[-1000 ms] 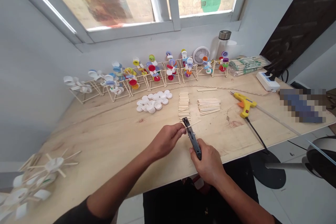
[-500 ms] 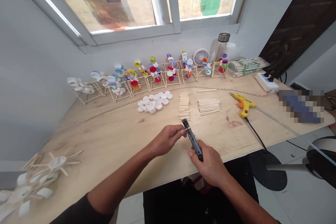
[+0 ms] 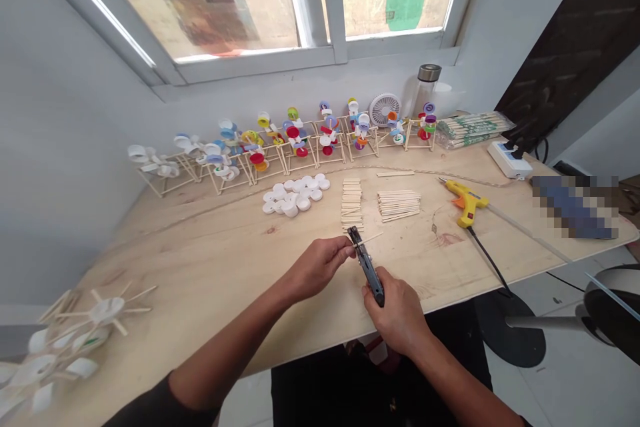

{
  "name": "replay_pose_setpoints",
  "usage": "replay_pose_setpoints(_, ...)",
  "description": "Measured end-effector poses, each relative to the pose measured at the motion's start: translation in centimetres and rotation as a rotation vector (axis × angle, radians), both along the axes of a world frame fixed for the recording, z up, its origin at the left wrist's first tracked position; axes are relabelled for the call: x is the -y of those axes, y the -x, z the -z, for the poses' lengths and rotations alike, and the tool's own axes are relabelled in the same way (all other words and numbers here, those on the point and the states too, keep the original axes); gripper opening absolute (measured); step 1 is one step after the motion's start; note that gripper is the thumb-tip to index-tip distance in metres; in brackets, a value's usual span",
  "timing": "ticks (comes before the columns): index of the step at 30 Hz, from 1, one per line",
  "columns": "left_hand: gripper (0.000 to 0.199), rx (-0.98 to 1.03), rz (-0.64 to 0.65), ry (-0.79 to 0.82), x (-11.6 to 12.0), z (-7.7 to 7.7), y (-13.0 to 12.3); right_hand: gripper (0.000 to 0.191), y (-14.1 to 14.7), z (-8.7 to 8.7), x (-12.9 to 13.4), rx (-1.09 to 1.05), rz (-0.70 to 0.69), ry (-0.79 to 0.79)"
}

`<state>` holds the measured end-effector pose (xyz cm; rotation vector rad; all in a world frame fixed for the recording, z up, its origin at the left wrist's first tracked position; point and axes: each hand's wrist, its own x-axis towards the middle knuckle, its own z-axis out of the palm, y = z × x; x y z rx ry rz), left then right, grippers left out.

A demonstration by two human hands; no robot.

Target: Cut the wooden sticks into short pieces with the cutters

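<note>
Over the front middle of the table, my left hand [image 3: 327, 263] pinches one end of a thin wooden stick [image 3: 371, 238]. The stick lies across the jaws of a dark hand tool [image 3: 367, 267]. My right hand [image 3: 397, 310] is wrapped round the tool's handle. Just beyond the tool's tip is a column of short sticks [image 3: 351, 203], and to its right a second pile of sticks [image 3: 399, 205]. White bottle caps [image 3: 290, 195] lie in a group left of the sticks.
A yellow glue gun [image 3: 467, 201] with a cable lies right. Small stick frames with coloured caps [image 3: 300, 140] line the back, near a fan [image 3: 385, 110] and bottle [image 3: 427, 90]. Wheel-like stick pieces [image 3: 107, 310] sit left. A power strip [image 3: 510, 159] is back right.
The view has shifted slightly. Both hands, the stick and the tool hold nearly the same position, with the right hand's fingers a little closer round the handle.
</note>
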<state>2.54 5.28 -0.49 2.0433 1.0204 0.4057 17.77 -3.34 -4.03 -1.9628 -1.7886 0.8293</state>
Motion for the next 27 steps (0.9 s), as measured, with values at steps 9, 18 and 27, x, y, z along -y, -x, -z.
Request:
replay_pose_setpoints(9,0.025,-0.409,-0.112,-0.765,2.4,2.9,-0.3,0.01,-0.1,-0.3,0.3,-0.062,-0.018,-0.004)
replay_pose_setpoints(18,0.032,0.09,0.029,0.119,0.2,0.6,0.7,0.012,-0.2,-0.8,0.5,-0.071,-0.05,0.031)
replay_pose_setpoints(27,0.037,0.281,0.141,0.737,-1.7,0.4,1.1,0.01,0.0,-0.7,0.4,-0.032,-0.04,0.027)
